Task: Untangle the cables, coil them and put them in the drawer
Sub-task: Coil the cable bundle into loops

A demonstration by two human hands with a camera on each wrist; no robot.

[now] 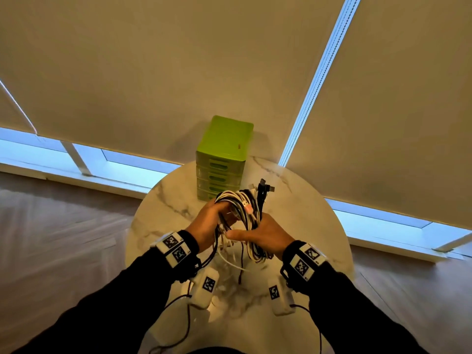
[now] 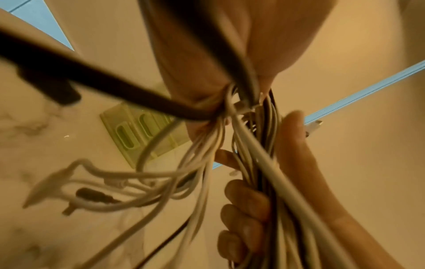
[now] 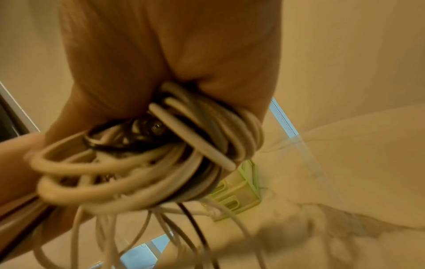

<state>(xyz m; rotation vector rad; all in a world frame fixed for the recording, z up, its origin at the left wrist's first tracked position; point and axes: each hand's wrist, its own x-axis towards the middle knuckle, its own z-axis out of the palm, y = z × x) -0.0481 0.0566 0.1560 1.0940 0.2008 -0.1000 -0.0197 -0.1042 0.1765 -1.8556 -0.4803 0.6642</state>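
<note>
A tangled bundle of white and black cables [image 1: 242, 210] hangs in the air above the round marble table [image 1: 166, 200]. My left hand [image 1: 212, 221] grips the bundle's left side, fingers curled round the strands [image 2: 248, 149]. My right hand [image 1: 260, 233] grips the right side, thumb pointing left, with loops bunched in the palm [image 3: 174, 145]. Black plugs [image 1: 264, 186] stick up from the top. Loose ends dangle toward the table. A green drawer unit [image 1: 222, 159], its drawers closed, stands just beyond the bundle.
The table stands against drawn beige blinds [image 1: 178, 72], with strips of window [image 1: 127, 159] showing below them. Wooden floor [image 1: 51, 226] lies to either side. Wrist-camera leads hang under my forearms.
</note>
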